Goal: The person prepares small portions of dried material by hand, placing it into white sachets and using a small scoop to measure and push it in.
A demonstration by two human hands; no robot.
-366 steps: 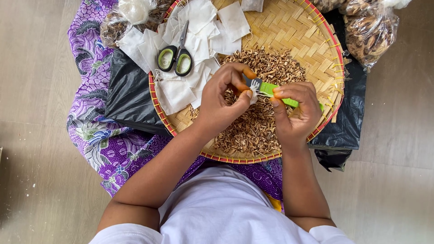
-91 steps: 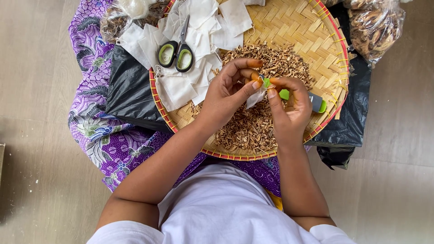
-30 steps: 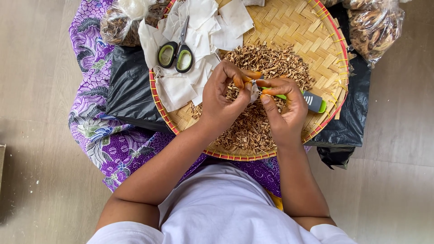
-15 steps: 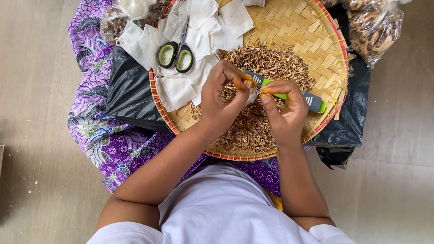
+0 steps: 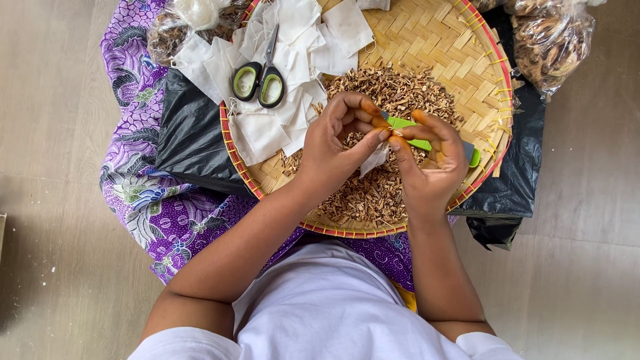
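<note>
Purple floral cloth (image 5: pixel 143 200), tan woven tray (image 5: pixel 433 33) (red-rimmed), green-handled scissors (image 5: pixel 260 79), white pouches (image 5: pixel 293 40)

Green tool (image 5: pixel 427 143) mostly hidden by right hand (image 5: pixel 433 167).

green-handled scissors (image 5: pixel 259 81) lie on white cloth pieces (image 5: pixel 293 57), clear bags (image 5: pixel 550 40) beside purple fabric (image 5: pixel 143 193).
</note>
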